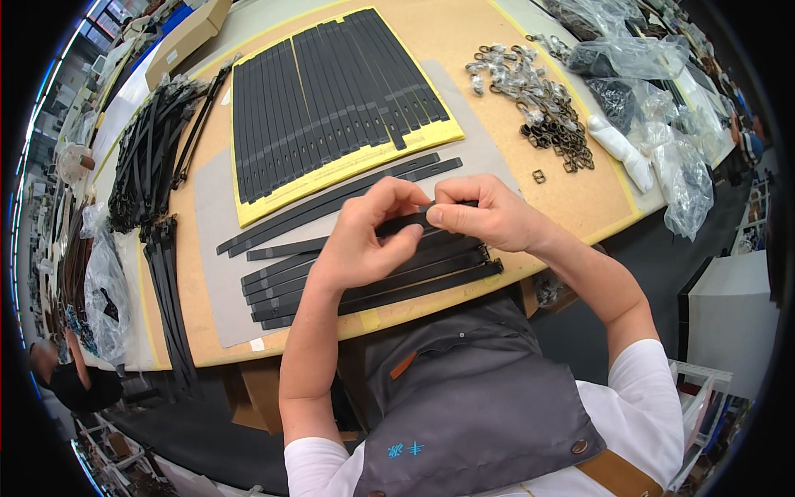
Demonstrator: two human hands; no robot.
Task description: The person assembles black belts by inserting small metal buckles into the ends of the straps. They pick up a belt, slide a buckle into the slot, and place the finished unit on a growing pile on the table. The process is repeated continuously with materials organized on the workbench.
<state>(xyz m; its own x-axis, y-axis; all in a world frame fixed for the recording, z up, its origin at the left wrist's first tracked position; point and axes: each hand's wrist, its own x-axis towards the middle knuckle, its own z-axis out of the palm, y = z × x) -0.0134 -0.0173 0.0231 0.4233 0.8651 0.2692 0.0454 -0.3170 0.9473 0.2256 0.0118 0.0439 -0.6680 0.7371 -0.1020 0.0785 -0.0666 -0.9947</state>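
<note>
A black strap lies slantwise under my hands, its right end raised off the table. My right hand pinches that end between thumb and bent fingers. My left hand curls round the strap just beside it, with the thumb on the near side; the exact contact is partly hidden by the fingers. Closer to me rests a stack of black straps, some with dark metal hardware at their right ends. Beyond my hands lie two loose straps, with holes near their right ends.
A yellow board bears a row of black straps. To the right are dark metal buckles, plastic-wrapped hardware and plastic bags. Bundled straps hang over the table's left side. A cardboard box stands far left.
</note>
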